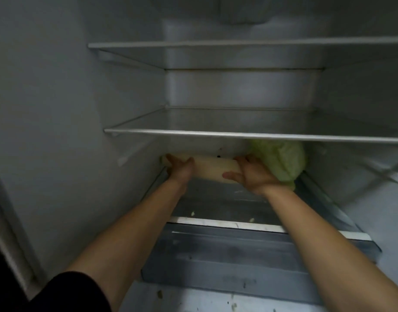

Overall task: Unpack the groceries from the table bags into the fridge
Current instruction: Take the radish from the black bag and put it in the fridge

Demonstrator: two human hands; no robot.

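A long white radish lies crosswise at the back of the fridge's lowest glass shelf. My left hand grips its left end, close to the fridge's left wall. My right hand wraps its right end. A pale green cabbage sits just right of the radish at the back, touching my right hand. Both forearms reach in under the middle shelf.
Two glass shelves, the middle one and the top one, span the fridge above with nothing on them. A drawer front sits below the lowest shelf. Small leaf scraps lie on the shelf and on the fridge floor.
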